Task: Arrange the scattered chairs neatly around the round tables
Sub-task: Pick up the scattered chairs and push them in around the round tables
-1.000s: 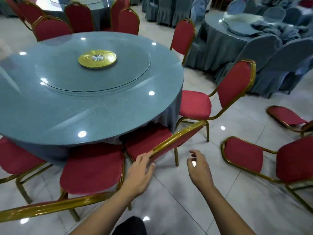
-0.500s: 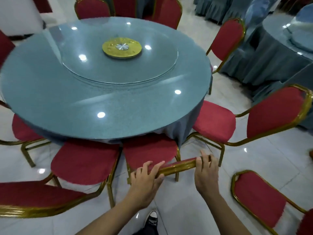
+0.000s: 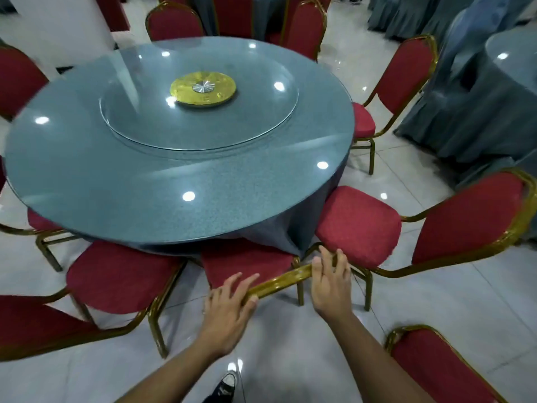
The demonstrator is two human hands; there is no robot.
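We see the chair [image 3: 247, 263] tucked at the near edge of the round table [image 3: 174, 170], its seat partly under the tabletop. Our left hand [image 3: 229, 303] and right hand [image 3: 329, 282] both grip its gold top rail [image 3: 279, 280], fingers draped over it. Eight more red chairs ring the table, and one stands behind us.

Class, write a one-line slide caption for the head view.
Both hands, left and right, grip a red chair's gold backrest, its seat under the round table.
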